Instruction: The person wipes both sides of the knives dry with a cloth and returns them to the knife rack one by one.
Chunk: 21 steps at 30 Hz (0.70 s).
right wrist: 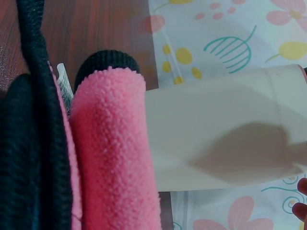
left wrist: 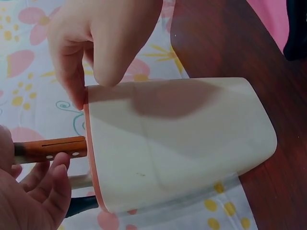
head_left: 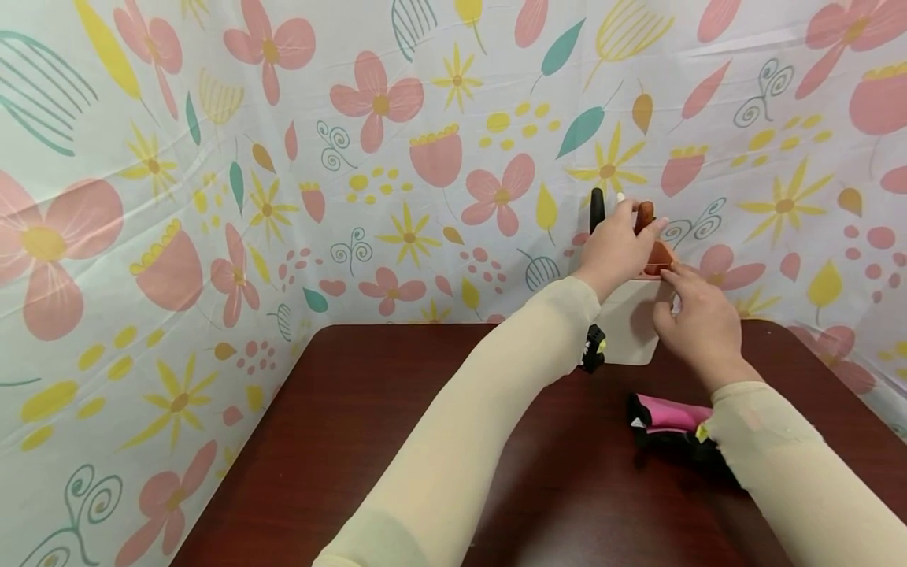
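A cream knife holder (head_left: 627,327) with an orange-brown rim stands at the back of the table. Several handles rise from its top: a black one (head_left: 597,209), a whitish one (head_left: 620,197) and a riveted wooden one (left wrist: 57,147). My left hand (head_left: 615,250) reaches over the holder and grips the wooden-handled knife, whose blade is hidden inside. At the holder's other side, my right hand (head_left: 703,324) pinches its rim, fingers over the edge and thumb against the front face. The right wrist view catches only some fingertips (right wrist: 301,201).
A pink fleece item (right wrist: 115,148) with black edging lies on the dark red table (head_left: 397,441), below my right forearm. Behind the table hangs a flower-printed cloth (head_left: 439,197), close to the holder's back.
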{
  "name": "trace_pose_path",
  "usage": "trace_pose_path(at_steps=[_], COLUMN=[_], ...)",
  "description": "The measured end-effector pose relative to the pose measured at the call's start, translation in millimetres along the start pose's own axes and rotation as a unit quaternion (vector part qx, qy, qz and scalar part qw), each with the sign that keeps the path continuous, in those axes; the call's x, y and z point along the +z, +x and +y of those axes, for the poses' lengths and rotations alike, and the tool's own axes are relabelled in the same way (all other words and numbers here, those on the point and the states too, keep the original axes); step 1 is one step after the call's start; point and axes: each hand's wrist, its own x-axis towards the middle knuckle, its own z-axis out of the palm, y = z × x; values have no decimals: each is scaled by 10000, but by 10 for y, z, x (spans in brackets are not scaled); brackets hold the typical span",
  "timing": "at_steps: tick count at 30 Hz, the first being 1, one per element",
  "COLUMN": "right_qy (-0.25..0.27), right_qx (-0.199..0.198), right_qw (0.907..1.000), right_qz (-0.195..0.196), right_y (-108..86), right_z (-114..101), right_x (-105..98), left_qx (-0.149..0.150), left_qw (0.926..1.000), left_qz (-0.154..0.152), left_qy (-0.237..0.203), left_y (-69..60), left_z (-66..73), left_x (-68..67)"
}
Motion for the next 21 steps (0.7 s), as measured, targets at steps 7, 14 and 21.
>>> trace_pose_path(at_steps=[7, 14, 21], right_qy=[30, 41, 54], right_qx=[-13, 18, 26], right_qw=[10000, 9999, 9999], right_qz=[11, -130, -136], right_y=[-4, -9, -15], right_z=[-21, -39, -28], right_x=[13, 2, -7], left_qx=[-296, -401, -159], left_qw=[9987, 9975, 9982], left_qz=[74, -27, -40], left_qy=[400, -573, -574], left_y=[-13, -17, -23], left_z=[31, -14, -38], left_x=[-17, -25, -19])
